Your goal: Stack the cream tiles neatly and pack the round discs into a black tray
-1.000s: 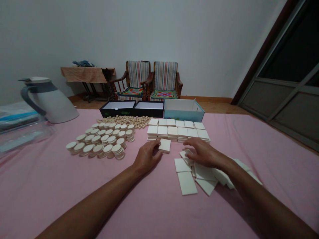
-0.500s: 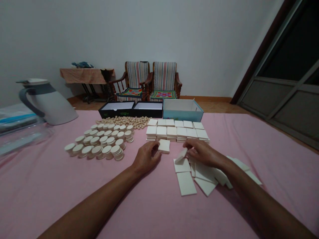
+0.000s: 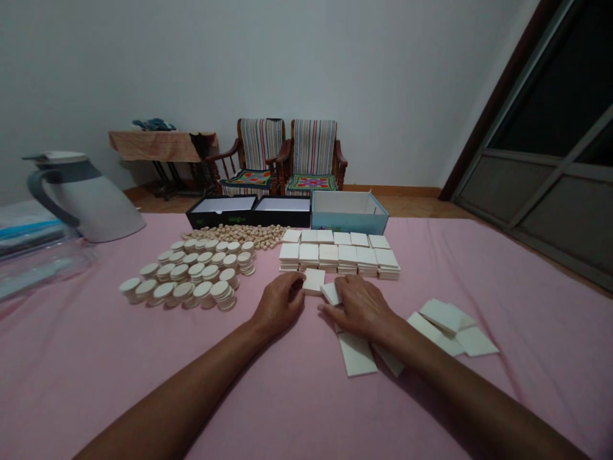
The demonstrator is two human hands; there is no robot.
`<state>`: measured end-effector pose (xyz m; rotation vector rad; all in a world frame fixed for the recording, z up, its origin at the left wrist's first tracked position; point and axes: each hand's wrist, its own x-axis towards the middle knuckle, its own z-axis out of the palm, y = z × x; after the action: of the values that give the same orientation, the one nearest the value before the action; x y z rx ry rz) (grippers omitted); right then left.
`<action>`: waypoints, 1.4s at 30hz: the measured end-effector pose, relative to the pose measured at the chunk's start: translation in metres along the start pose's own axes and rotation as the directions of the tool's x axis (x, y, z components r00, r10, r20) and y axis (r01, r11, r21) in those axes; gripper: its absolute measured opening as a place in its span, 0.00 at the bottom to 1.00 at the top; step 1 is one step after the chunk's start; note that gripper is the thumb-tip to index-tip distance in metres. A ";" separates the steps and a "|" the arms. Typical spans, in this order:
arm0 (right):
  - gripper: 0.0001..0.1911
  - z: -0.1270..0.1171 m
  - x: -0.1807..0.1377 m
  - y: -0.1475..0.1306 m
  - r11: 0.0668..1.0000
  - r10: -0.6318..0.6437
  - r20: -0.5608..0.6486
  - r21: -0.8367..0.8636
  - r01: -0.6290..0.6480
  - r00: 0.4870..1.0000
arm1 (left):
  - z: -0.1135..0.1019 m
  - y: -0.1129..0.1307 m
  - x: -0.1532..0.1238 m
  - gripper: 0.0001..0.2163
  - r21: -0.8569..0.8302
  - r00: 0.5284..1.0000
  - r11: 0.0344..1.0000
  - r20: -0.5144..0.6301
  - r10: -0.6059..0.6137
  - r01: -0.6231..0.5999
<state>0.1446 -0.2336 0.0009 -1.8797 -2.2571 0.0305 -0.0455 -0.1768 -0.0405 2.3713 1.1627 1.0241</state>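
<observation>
My left hand (image 3: 281, 300) rests on the cloth with curled fingers, thumb and fingertips at the left edge of a short stack of pale square tiles (image 3: 314, 281). Just right of that stack, my right hand (image 3: 361, 305) grips a tilted square tile (image 3: 330, 294) close to its edge. The palm hides part of the loose tiles underneath; one loose tile (image 3: 357, 354) shows below the wrist. Behind both hands stand rows of stacked square tiles (image 3: 328, 255).
Stacks of round wooden discs (image 3: 184, 273) stand at left, before a heap of small wooden beads (image 3: 239, 234). Farther back are a black box (image 3: 249, 218) and a light-blue box (image 3: 349, 221). A jug (image 3: 98, 201) stands far left. More loose tiles (image 3: 476, 340) lie right, on pink cloth (image 3: 268, 409).
My right hand has moved left with a tile, from over the loose pile to beside the short stack. The left hand stays at that stack. The view has shifted slightly.
</observation>
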 end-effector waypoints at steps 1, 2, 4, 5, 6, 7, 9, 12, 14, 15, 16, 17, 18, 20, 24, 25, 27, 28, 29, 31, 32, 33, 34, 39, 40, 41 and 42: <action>0.21 0.003 0.001 -0.003 1.000 0.010 -0.007 -0.020 -0.010 1.000 | 0.000 0.000 0.000 0.12 0.000 1.000 1.000 0.002 0.002 -0.002; 0.20 0.006 0.002 -0.004 0.999 0.019 -0.018 -0.033 -0.019 1.000 | 0.000 -0.001 0.000 0.12 -0.001 1.000 1.000 0.005 0.003 -0.003; 0.17 0.009 0.003 -0.004 0.999 0.026 -0.037 -0.042 -0.027 0.999 | 0.000 -0.002 0.000 0.12 -0.001 1.000 1.000 0.007 0.005 -0.005; 0.15 0.010 0.003 -0.002 0.999 0.020 -0.038 -0.037 -0.022 0.999 | 0.000 -0.002 0.000 0.12 -0.001 1.000 1.000 0.007 0.004 -0.004; 0.15 0.010 0.003 0.000 1.000 0.014 -0.034 -0.026 -0.015 0.999 | 0.001 -0.003 0.000 0.12 -0.001 1.000 1.000 0.006 0.003 -0.003; 0.15 0.009 0.002 0.002 1.000 0.009 -0.028 -0.008 -0.009 1.000 | 0.001 -0.004 0.000 0.12 -0.001 1.000 1.000 0.006 0.002 -0.002; 0.18 0.007 0.000 0.005 0.999 -0.001 -0.021 0.035 0.001 1.000 | 0.002 -0.005 0.000 0.12 -0.003 1.000 1.000 0.008 -0.001 0.001; 0.19 0.006 -0.002 0.007 0.999 0.003 -0.021 0.050 -0.002 1.000 | 0.002 -0.005 0.000 0.12 -0.009 1.000 1.000 0.009 -0.003 0.003; 0.17 0.006 -0.003 0.007 0.999 0.010 -0.017 0.034 -0.010 1.000 | 0.002 -0.005 0.000 0.12 -0.015 1.000 1.000 0.005 -0.005 0.005; 0.16 0.007 -0.003 0.007 0.999 0.011 -0.014 0.031 -0.011 1.000 | 0.002 -0.005 0.000 0.12 -0.019 1.000 1.000 0.004 -0.006 0.006; 0.15 0.007 -0.003 0.008 0.999 0.011 -0.013 0.036 -0.011 1.000 | 0.002 -0.004 0.000 0.12 -0.024 1.000 1.000 0.002 -0.007 0.007; 0.15 0.007 -0.003 0.009 0.999 0.012 -0.013 0.048 -0.011 1.000 | 0.002 -0.003 0.000 0.13 -0.028 1.000 1.000 -0.002 -0.009 0.009; 0.15 0.007 -0.002 0.010 0.998 0.011 -0.015 0.066 -0.010 1.000 | 0.002 -0.003 -0.001 0.13 -0.031 1.000 0.999 -0.006 -0.011 0.011; 0.16 0.004 0.000 0.012 0.994 -0.002 -0.043 0.106 0.007 0.999 | 0.001 -0.002 -0.001 0.17 -0.056 1.000 0.998 -0.021 -0.020 0.019; 0.18 -0.005 0.010 0.011 0.982 -0.103 -0.169 0.137 0.127 0.980 | 0.001 -0.002 0.000 0.21 -0.133 0.997 0.990 -0.052 -0.056 0.049; 0.18 -0.007 0.014 0.008 0.979 -0.131 -0.187 0.129 0.156 0.974 | 0.001 -0.002 0.000 0.22 -0.141 0.997 0.988 -0.054 -0.063 0.055; 0.17 -0.007 0.021 0.002 0.974 -0.178 -0.195 0.102 0.200 0.965 | 0.001 -0.002 0.000 0.23 -0.151 0.996 0.986 -0.053 -0.075 0.067; 0.17 -0.006 0.024 -0.002 0.973 -0.197 -0.193 0.083 0.216 0.961 | 0.000 -0.001 0.001 0.24 -0.158 0.995 0.985 -0.052 -0.084 0.075; 0.17 -0.005 0.028 -0.005 0.971 -0.213 -0.189 0.063 0.229 0.958 | 0.000 -0.001 0.001 0.24 -0.164 0.994 0.983 -0.049 -0.093 0.084; 0.16 -0.001 0.034 -0.009 0.970 -0.232 -0.189 0.033 0.242 0.954 | -0.001 0.001 0.001 0.23 -0.177 0.993 0.979 -0.042 -0.110 0.101; 0.15 0.001 0.035 -0.010 0.969 -0.233 -0.197 0.035 0.245 0.952 | -0.001 0.001 0.001 0.23 -0.182 0.993 0.978 -0.038 -0.111 0.102; 0.15 0.001 0.037 -0.010 0.968 -0.230 -0.210 0.050 0.246 0.950 | -0.001 0.002 0.001 0.22 -0.184 0.994 0.978 -0.035 -0.105 0.097; 0.15 0.001 0.037 -0.009 0.966 -0.224 -0.227 0.075 0.246 0.948 | -0.001 0.002 0.001 0.22 -0.185 0.995 0.979 -0.036 -0.094 0.086; 0.10 -0.009 0.023 0.012 0.954 -0.179 -0.198 0.203 0.219 0.964 | 0.001 0.000 0.000 0.20 -0.128 0.998 0.991 -0.039 -0.038 0.033; 0.09 -0.012 0.017 0.017 0.952 -0.181 -0.148 0.223 0.211 0.972 | 0.001 -0.001 0.000 0.19 -0.098 0.998 0.995 -0.045 -0.034 0.029; 0.10 -0.014 0.012 0.023 0.948 -0.194 -0.084 0.240 0.209 0.977 | 0.002 -0.001 0.000 0.18 -0.069 0.998 0.997 -0.054 -0.031 0.028; 0.12 -0.016 0.006 0.028 0.943 -0.220 -0.012 0.254 0.216 0.975 | 0.002 -0.002 -0.001 0.17 -0.042 0.998 0.999 -0.064 -0.029 0.026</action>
<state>0.1735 -0.2246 0.0134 -1.5000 -2.3301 0.2884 -0.0451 -0.1761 -0.0433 2.2995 1.1819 1.1128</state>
